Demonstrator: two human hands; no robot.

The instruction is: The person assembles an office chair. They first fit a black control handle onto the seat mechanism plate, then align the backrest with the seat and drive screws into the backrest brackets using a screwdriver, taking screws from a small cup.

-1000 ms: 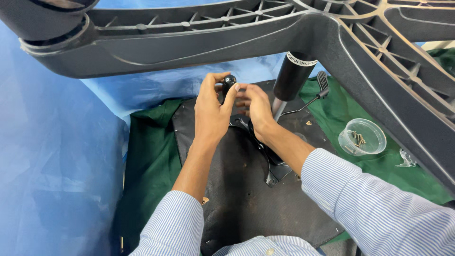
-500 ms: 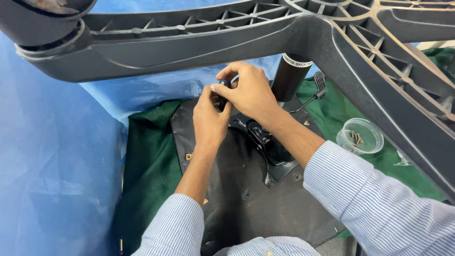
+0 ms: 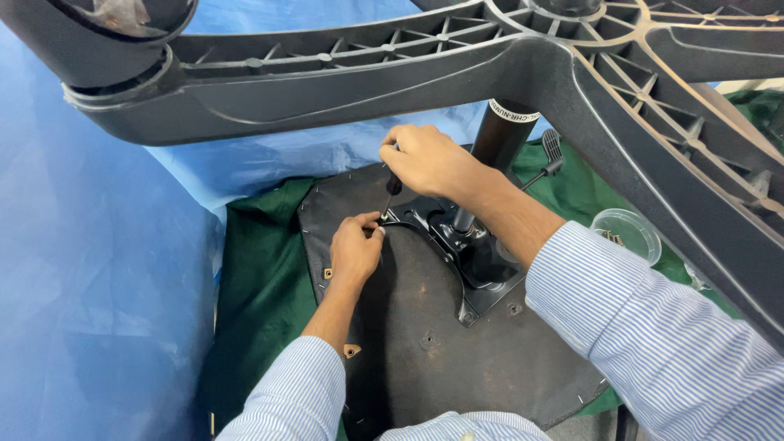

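At the centre of the head view, an upturned office chair lies with its dark seat underside [image 3: 425, 327] facing me, resting on a green cloth [image 3: 253, 278] spread over blue sheeting [image 3: 90, 286]. Bolted to that underside is a black metal mechanism plate [image 3: 474, 257], from which a black gas-lift cylinder [image 3: 500, 135] rises to the grey star base [image 3: 425, 65] spanning the top of the frame. My right hand [image 3: 429, 159] is closed around the dark handle of a screwdriver [image 3: 392, 181], held upright above the near-left corner of the plate; its thin shaft points down toward that corner, though the tip is too small for me to make out. My left hand [image 3: 355, 249] sits just below, thumb and fingertips pinched together at the foot of the shaft beside the plate's edge; what they pinch, if anything, I cannot tell. Both forearms wear blue-and-white striped sleeves. A black lever [image 3: 545, 159] with a ribbed paddle end juts from the mechanism to the right of the cylinder. Farther right, a small clear round container [image 3: 629, 233] stands on the green cloth, partly behind my right sleeve and below one arm of the star base; its small contents are unclear. One castor socket of the base fills the upper left corner.
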